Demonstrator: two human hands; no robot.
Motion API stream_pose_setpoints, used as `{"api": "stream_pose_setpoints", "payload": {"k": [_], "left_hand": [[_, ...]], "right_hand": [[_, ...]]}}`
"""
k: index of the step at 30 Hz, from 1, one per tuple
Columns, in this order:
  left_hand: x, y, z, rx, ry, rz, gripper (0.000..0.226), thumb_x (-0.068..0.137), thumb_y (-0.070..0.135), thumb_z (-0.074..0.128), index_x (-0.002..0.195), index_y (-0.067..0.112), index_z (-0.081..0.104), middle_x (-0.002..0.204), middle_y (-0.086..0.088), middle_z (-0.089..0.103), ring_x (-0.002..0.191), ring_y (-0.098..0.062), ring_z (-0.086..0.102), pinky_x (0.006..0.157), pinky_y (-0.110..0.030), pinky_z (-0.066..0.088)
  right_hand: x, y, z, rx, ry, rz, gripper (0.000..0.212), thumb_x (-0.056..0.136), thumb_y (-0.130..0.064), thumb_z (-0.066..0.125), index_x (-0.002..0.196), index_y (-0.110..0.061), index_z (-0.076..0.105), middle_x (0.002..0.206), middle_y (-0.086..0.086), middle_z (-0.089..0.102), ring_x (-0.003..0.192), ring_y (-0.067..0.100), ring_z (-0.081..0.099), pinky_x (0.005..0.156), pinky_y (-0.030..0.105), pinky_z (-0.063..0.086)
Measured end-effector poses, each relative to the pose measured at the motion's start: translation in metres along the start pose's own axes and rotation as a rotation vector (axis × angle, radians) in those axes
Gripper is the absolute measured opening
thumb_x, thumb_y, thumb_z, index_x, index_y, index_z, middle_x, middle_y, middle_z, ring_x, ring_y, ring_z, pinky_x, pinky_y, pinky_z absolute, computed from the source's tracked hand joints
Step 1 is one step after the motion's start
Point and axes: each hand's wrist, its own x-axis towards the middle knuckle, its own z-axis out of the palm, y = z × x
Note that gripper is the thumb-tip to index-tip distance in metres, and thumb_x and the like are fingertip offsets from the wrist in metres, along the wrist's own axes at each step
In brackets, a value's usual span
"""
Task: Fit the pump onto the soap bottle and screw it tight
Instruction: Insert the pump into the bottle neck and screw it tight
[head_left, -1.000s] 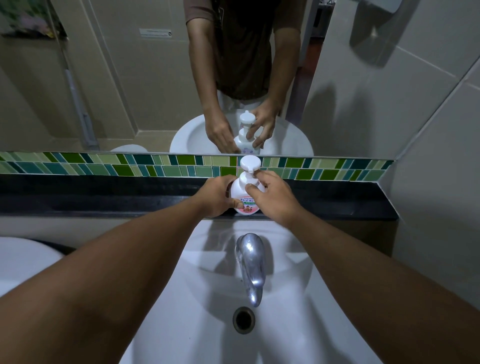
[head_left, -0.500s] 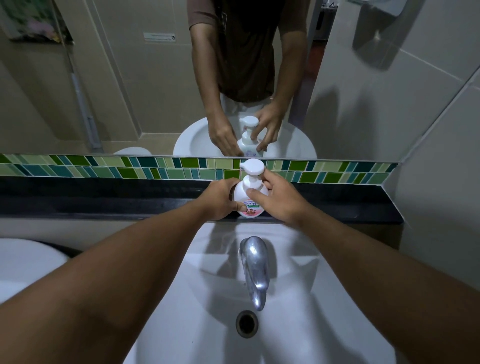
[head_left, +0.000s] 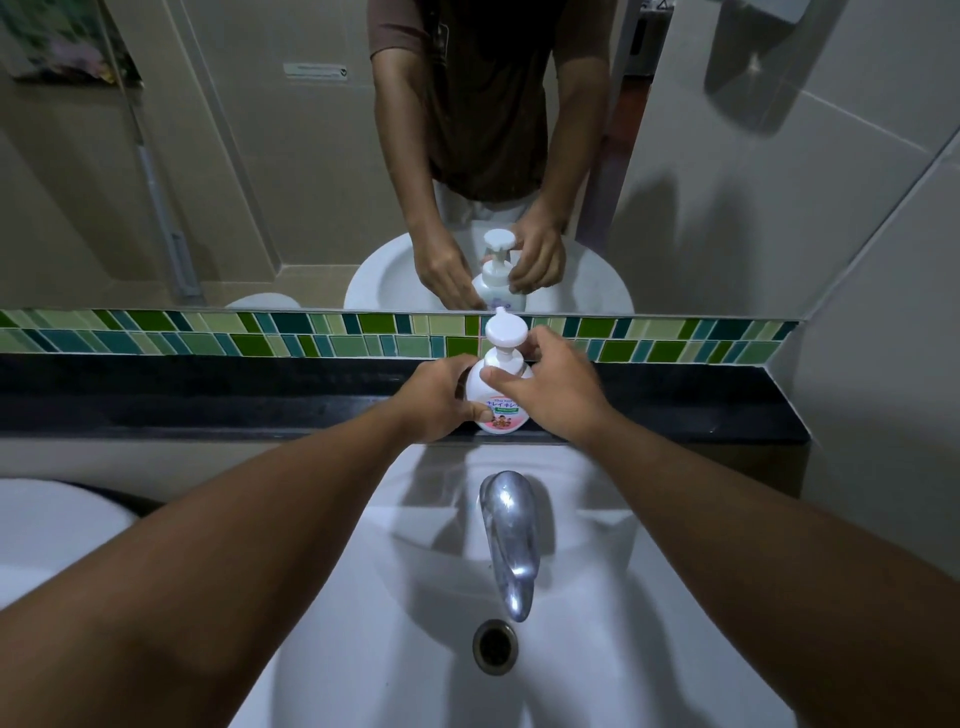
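A white soap bottle (head_left: 501, 415) with a pink and green label stands upright on the black ledge (head_left: 208, 395) behind the sink. The white pump (head_left: 505, 332) sits on its neck, nozzle pointing toward the mirror. My left hand (head_left: 439, 397) wraps the bottle's left side, thumb across the label. My right hand (head_left: 550, 389) holds the pump's collar at the bottle's shoulder, thumb in front and fingers behind the neck. The mirror above shows both hands and the bottle from the other side.
A white basin (head_left: 363, 597) lies below, with a chrome tap (head_left: 511, 540) and a drain hole (head_left: 494, 647). A band of green mosaic tiles (head_left: 208, 335) runs under the mirror (head_left: 234, 156). A tiled wall (head_left: 883, 338) closes the right side. Another white basin edge (head_left: 47, 519) shows at left.
My right hand has shifted around the pump's collar, and the pump head has turned so its nozzle points toward the mirror. My left hand keeps its hold on the bottle.
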Motion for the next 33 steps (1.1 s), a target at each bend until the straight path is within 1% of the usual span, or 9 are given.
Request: {"api": "stream_pose_setpoints", "payload": {"k": [2,6,9,12,16,20,25,29,33], "left_hand": [[0.000,0.001,-0.001,0.024,-0.001,0.004,0.048,0.075,0.015,0.089,0.117,0.015,0.066,0.088,0.013,0.065,0.077,-0.001,0.060,0.071,-0.010,0.046],[-0.001,0.000,0.000,0.032,0.023,0.021,0.046,0.076,0.014,0.089,0.116,0.016,0.066,0.077,0.019,0.054,0.066,-0.001,0.050,0.056,-0.010,0.035],[-0.001,-0.002,0.000,0.017,0.024,0.020,0.048,0.076,0.012,0.089,0.117,0.017,0.066,0.081,0.021,0.056,0.069,0.002,0.051,0.060,-0.009,0.035],[0.000,-0.002,-0.001,0.026,0.000,0.017,0.052,0.074,0.016,0.090,0.120,0.015,0.066,0.092,0.012,0.066,0.079,-0.003,0.060,0.074,-0.018,0.048],[0.000,-0.001,-0.001,0.011,0.005,0.000,0.058,0.071,0.020,0.093,0.122,0.016,0.066,0.116,-0.003,0.074,0.105,-0.020,0.068,0.095,-0.039,0.054],[0.000,-0.001,-0.001,0.017,0.001,0.000,0.057,0.072,0.020,0.092,0.123,0.015,0.066,0.116,-0.003,0.074,0.104,-0.020,0.068,0.096,-0.039,0.054],[0.000,0.001,0.000,0.033,0.010,-0.006,0.056,0.073,0.020,0.091,0.122,0.014,0.066,0.116,-0.003,0.072,0.100,-0.018,0.065,0.089,-0.032,0.051],[-0.001,0.001,0.001,0.045,0.028,-0.003,0.052,0.073,0.019,0.091,0.118,0.015,0.067,0.103,0.001,0.071,0.092,-0.017,0.064,0.081,-0.027,0.048],[-0.002,0.001,0.001,0.055,0.041,-0.002,0.046,0.075,0.017,0.090,0.114,0.015,0.067,0.085,0.007,0.063,0.077,-0.013,0.056,0.066,-0.021,0.042]], "right_hand": [[0.000,-0.007,0.008,-0.042,0.072,0.044,0.054,0.071,-0.055,0.086,0.097,-0.018,0.057,0.099,-0.001,0.069,0.091,0.024,0.066,0.072,0.040,0.053],[0.000,-0.017,0.022,-0.083,0.161,0.109,0.069,0.066,-0.058,0.089,0.107,-0.016,0.053,0.111,0.006,0.068,0.104,0.030,0.064,0.073,0.034,0.041],[0.001,-0.015,0.019,-0.019,0.130,0.074,0.083,0.058,-0.064,0.090,0.118,-0.025,0.049,0.117,0.002,0.071,0.108,0.027,0.065,0.082,0.036,0.048],[0.002,-0.001,-0.001,0.068,-0.079,-0.003,0.076,0.062,-0.067,0.084,0.124,-0.036,0.055,0.119,-0.007,0.071,0.106,0.018,0.069,0.091,0.042,0.056],[0.005,0.017,-0.021,0.230,-0.326,-0.087,0.041,0.091,-0.021,0.079,0.130,-0.021,0.067,0.122,-0.002,0.075,0.106,0.013,0.075,0.099,0.048,0.059],[0.009,0.016,-0.026,0.211,-0.353,-0.073,0.041,0.095,-0.016,0.074,0.135,-0.019,0.065,0.123,-0.006,0.075,0.105,0.011,0.075,0.099,0.045,0.059],[0.006,0.011,-0.014,0.113,-0.226,-0.041,0.057,0.076,-0.052,0.082,0.122,-0.030,0.058,0.120,-0.010,0.072,0.106,0.017,0.072,0.095,0.050,0.057],[0.002,0.000,0.001,0.020,-0.040,-0.002,0.055,0.071,-0.055,0.085,0.103,-0.024,0.054,0.103,-0.010,0.073,0.096,0.020,0.070,0.084,0.043,0.057],[-0.001,-0.012,0.016,-0.085,0.097,0.074,0.069,0.065,-0.063,0.085,0.105,-0.024,0.046,0.106,-0.002,0.071,0.102,0.029,0.065,0.077,0.040,0.052]]}}
